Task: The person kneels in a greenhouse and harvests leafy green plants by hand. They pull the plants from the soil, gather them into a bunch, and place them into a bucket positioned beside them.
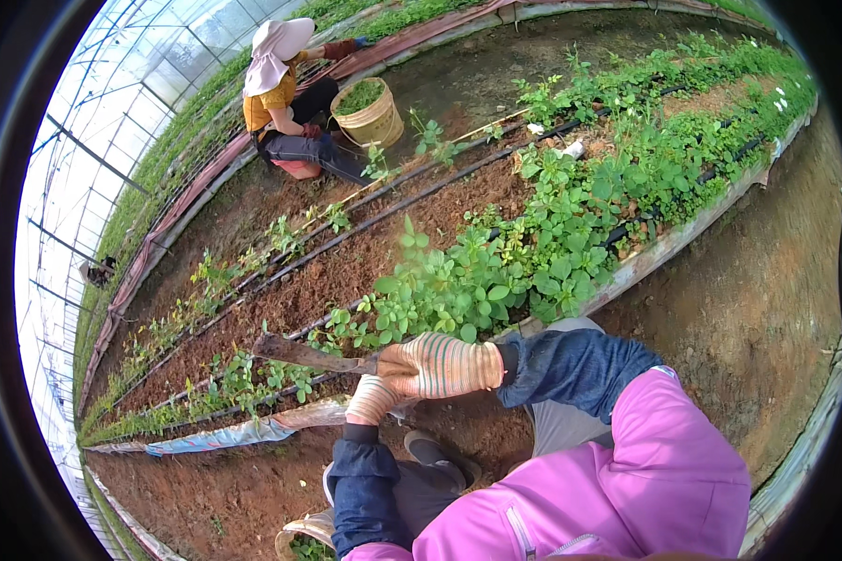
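Observation:
My right hand [440,366], in a striped knit glove, is closed around a rusty, flat-bladed hand tool [309,355]. The blade sticks out to the left over the near edge of the planting bed, widening toward its end. Just under it is my left hand [371,398], in a matching glove, pressed against the right. Its fingers are hidden behind the right hand and the tool, so I cannot tell whether it grips anything. Leafy green plants [468,290] stand right beyond my hands.
Black drip hoses [346,236] run along the bed's reddish soil. A light bucket [307,535] with greens stands by my feet. Across the bed a co-worker [285,103] in a sun hat sits beside a bucket [370,122] of cut greens. A pale plastic-covered border [281,425] edges the bed.

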`<state>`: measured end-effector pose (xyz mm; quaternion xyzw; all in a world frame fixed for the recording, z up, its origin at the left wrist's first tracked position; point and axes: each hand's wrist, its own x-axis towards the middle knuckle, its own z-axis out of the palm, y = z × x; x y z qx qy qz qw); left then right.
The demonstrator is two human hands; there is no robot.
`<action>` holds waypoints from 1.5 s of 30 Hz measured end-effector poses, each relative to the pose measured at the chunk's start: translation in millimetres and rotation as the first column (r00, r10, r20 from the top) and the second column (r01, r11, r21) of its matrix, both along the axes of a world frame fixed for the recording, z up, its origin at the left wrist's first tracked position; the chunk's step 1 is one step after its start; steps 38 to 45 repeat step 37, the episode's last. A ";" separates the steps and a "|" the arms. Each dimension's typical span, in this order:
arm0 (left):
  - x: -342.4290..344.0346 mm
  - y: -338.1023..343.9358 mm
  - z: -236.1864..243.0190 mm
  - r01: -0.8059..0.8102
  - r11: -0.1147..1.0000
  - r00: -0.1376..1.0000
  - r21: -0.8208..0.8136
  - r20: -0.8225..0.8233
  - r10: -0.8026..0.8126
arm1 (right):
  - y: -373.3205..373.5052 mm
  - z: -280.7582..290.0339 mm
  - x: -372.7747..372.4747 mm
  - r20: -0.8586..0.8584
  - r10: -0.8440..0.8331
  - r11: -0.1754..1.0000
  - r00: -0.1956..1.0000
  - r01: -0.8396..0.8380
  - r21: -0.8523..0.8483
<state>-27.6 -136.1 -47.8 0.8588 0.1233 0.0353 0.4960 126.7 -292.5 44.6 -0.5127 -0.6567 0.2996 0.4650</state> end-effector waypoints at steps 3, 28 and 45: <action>-19.3 18.5 -50.4 -0.032 0.998 0.986 0.047 -0.164 0.040 | 1.4 -2.4 2.0 0.014 0.026 1.000 1.000 -0.026 0.007; -260.6 54.9 80.8 -0.967 0.255 0.256 -0.027 -0.095 0.962 | 18.1 -51.9 15.5 0.099 0.021 0.987 0.995 -0.005 -0.159; -283.3 63.7 66.3 -0.759 0.595 0.596 0.265 -0.084 0.798 | 23.9 -63.4 5.0 0.260 0.104 0.876 0.960 0.035 -0.481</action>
